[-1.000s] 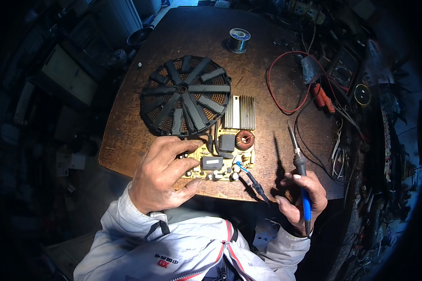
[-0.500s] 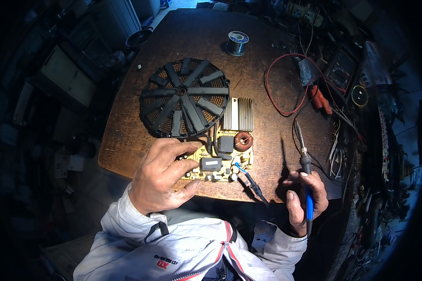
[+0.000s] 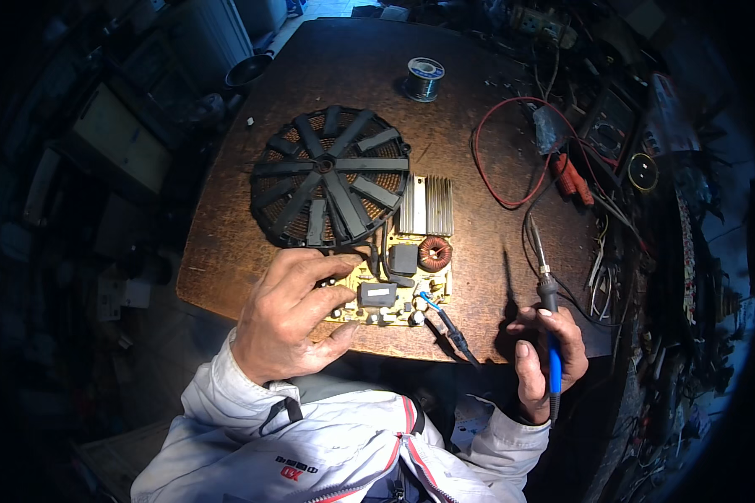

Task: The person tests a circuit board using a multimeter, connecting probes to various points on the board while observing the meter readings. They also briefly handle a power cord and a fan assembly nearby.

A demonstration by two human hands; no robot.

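Observation:
My left hand (image 3: 289, 314) grips the left end of a yellow circuit board (image 3: 361, 317), its fingers curled over the parts there and the thumb by the near edge. Black blocks, a copper-wound ring coil (image 3: 434, 253) and a finned metal heat sink (image 3: 428, 204) sit on the board. A large round black-ribbed copper coil (image 3: 327, 168) lies behind it, joined by dark wires. In my right hand (image 3: 554, 356) is a soldering iron (image 3: 554, 360) with a blue handle, its tip pointing away from me, right of the board and apart from it.
A solder spool (image 3: 425, 82) stands at the far side of the wooden table (image 3: 226, 226). To the right lie a red cable (image 3: 476, 151) with red clips (image 3: 572, 179), a dark meter (image 3: 610, 124) and loose wires. A cable with a blue end (image 3: 449, 325) crosses the board's near right corner.

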